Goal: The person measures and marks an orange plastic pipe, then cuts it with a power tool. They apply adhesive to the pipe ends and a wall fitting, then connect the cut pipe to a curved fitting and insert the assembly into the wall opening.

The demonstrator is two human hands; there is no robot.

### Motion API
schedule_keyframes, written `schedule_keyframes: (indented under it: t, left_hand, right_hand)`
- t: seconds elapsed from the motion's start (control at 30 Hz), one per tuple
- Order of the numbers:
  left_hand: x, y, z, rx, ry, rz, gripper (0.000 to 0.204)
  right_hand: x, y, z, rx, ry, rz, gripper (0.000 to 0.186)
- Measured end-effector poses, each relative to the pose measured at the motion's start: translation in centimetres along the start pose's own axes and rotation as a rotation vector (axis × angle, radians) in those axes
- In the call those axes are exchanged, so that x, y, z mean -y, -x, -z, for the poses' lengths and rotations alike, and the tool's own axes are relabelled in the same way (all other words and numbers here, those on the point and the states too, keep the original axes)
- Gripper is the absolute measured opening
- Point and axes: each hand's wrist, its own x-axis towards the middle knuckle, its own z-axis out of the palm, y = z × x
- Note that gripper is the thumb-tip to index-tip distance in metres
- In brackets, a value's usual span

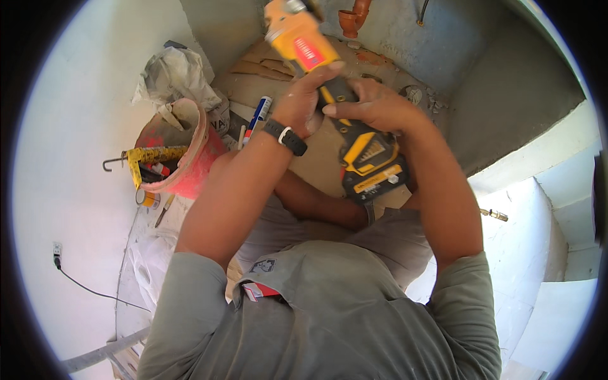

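Note:
A yellow and black cordless angle grinder [302, 42] is held up at the middle of the view, tilted, its blurred head toward the top and its battery [375, 182] low at the right. My left hand [304, 100] grips it below the head, fingers curled round the yellow body. My right hand [370, 106] is closed on the dark handle, thumb across it. Below are my crossed legs on a tan floor [326, 149].
At left stand a pink bucket [199, 174] holding a yellow caulking gun [153, 154], a white sack [174, 73], blue tubes [258, 111], a can [144, 197] and a plugged-in cable [95, 291]. An orange pipe [351, 22] hangs from the back wall; a grey ledge wall [519, 114] is at right.

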Motion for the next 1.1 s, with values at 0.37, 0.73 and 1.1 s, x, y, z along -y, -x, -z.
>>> schedule_keyframes:
  t: [0.37,0.73,1.1]
  left_hand:
    - [7.8,-0.1,12.7,-0.398,0.299,0.155,0.038]
    - [11.4,-3.2,13.8,-0.426,0.189,0.075,0.049]
    - [13.1,-4.1,12.8,-0.466,0.194,0.200,0.057]
  right_hand:
    - [-14.0,-6.5,-4.7,0.288,0.002,-0.324,0.058]
    - [-18.4,-8.4,-4.6,0.199,-0.036,-0.451,0.073]
    - [-17.7,-6.1,-6.0,0.101,-0.316,-0.515,0.060]
